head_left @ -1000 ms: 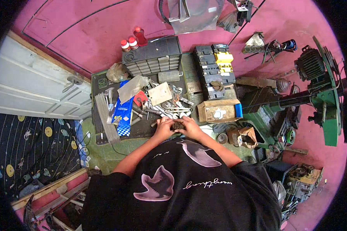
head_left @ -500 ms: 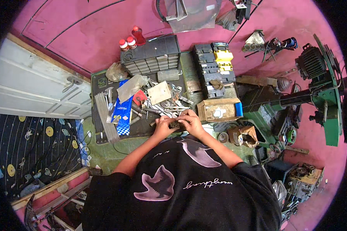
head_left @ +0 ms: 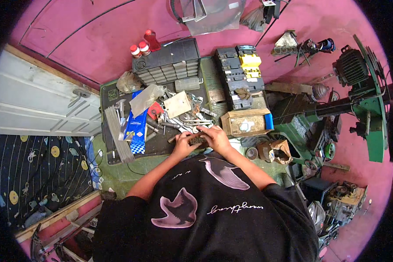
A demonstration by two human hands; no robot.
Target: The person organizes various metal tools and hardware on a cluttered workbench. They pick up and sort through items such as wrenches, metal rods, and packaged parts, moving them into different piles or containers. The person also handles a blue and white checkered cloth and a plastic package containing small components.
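At the near edge of the cluttered workbench, my left hand and my right hand meet with bent fingers. Between them is a small brownish, rough-looking piece, mostly covered by the fingers, so its kind cannot be made out. Both hands are closed around it. Just beyond the fingers lie several metal wrenches in a loose pile. A cream-coloured flat plate and a red piece rest on that pile. To the left are a blue packet and a bundle of thin grey rods.
A small-drawer cabinet with red bottles on top stands at the back. Right of it are black and yellow cases and an open wooden box. A green machine stands at far right; a white door is at left.
The whole view has shifted slightly. My right fingers have moved a little over the small piece; both hands stay together at the bench edge.
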